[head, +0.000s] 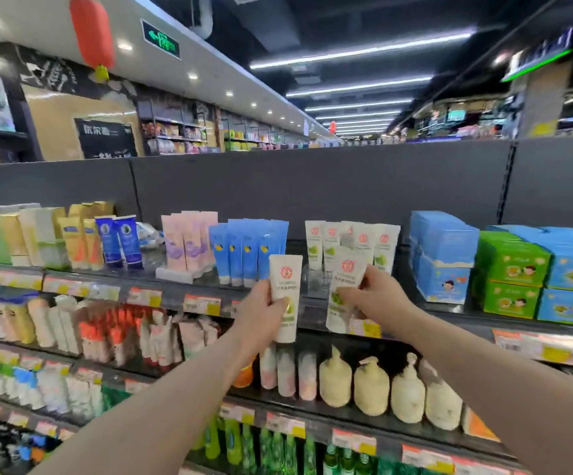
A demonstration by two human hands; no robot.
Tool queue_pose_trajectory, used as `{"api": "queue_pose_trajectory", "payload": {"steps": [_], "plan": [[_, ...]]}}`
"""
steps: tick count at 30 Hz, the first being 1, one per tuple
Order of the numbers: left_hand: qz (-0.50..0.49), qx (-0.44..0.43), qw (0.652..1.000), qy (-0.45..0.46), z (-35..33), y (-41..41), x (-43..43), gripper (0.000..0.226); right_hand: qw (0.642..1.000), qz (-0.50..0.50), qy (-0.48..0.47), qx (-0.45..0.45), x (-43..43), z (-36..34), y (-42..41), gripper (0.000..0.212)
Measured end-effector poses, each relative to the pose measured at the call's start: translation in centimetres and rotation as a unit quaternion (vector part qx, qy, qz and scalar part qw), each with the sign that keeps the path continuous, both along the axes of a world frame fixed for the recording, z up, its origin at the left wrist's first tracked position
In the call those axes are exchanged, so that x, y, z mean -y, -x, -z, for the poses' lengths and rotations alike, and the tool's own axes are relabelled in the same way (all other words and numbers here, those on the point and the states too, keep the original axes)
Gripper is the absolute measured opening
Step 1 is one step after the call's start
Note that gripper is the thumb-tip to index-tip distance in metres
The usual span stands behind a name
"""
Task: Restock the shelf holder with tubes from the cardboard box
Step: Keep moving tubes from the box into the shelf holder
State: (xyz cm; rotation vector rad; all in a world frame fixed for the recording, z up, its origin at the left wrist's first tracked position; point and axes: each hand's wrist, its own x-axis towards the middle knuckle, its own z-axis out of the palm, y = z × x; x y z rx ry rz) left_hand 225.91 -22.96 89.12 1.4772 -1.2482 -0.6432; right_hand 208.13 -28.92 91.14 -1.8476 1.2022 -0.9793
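My left hand [261, 311] grips a white tube [286, 286] with a red seal and green fruit print, held upright in front of the top shelf. My right hand [377, 294] holds a second matching white tube [341, 289], tilted slightly left. Just behind them, several identical white tubes [353, 243] stand in a row on the top shelf, in a clear holder [315, 281] whose front part shows between my hands. The cardboard box is out of view.
Blue tubes [247, 250] and pink tubes [189, 243] stand left of the white row. Blue boxes [442, 255] and green boxes [509, 272] are stacked to the right. Cream pump bottles [370, 385] fill the shelf below. Price tags line the shelf edges.
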Motion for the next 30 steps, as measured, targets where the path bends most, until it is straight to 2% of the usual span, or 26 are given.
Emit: {"api": "queue_pose_trajectory", "payload": {"steps": [9,18,22,30], "plan": [[0.092,-0.035,0.995,-0.003,0.5,0.5,10.6,0.026,0.994,0.100,0.037,-0.030,8.1,-3.1,0.7,0.023],[0.050,-0.035,0.998,0.031,-1.0,-0.4,17.2,0.024,0.996,0.021,0.085,-0.028,17.3,-7.1,-1.7,0.026],[0.025,-0.039,0.998,0.033,-0.9,-0.5,19.1,0.024,0.991,-0.010,0.111,-0.077,20.3,-7.7,-2.3,0.033],[0.024,-0.062,0.997,0.034,-0.6,-0.2,21.1,0.027,0.974,-0.026,0.136,-0.178,23.0,-7.8,-3.0,0.017]]}}
